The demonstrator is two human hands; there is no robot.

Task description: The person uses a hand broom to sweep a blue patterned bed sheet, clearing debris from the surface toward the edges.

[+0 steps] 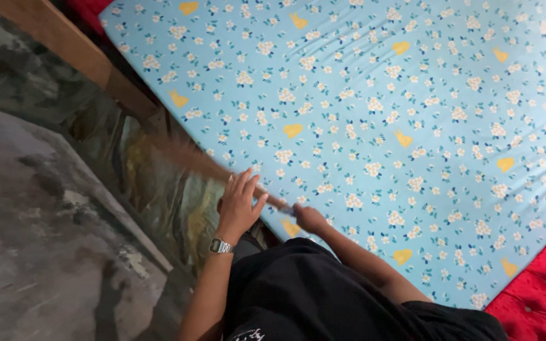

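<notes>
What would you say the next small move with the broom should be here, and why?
Probably a short sweep along the mattress edge. The right hand grips the broom at its handle, the left hand rests open on it, and the blurred bristles lie at the edge of the blue flowered sheet.

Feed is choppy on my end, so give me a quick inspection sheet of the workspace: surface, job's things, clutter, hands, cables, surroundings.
Surface: light blue flowered bed sheet stretched over a mattress, slightly wrinkled.
Job's things: brown broom, bristles blurred, lying across the sheet's near edge.
Clutter: nothing seen on the sheet.
Hands: right hand closed on the broom's handle; left hand open, fingers spread, beside the handle; wristwatch on the left wrist.
Cables: nothing seen.
Surroundings: grey worn floor at left, wooden bed frame at upper left, red cover at lower right.
</notes>
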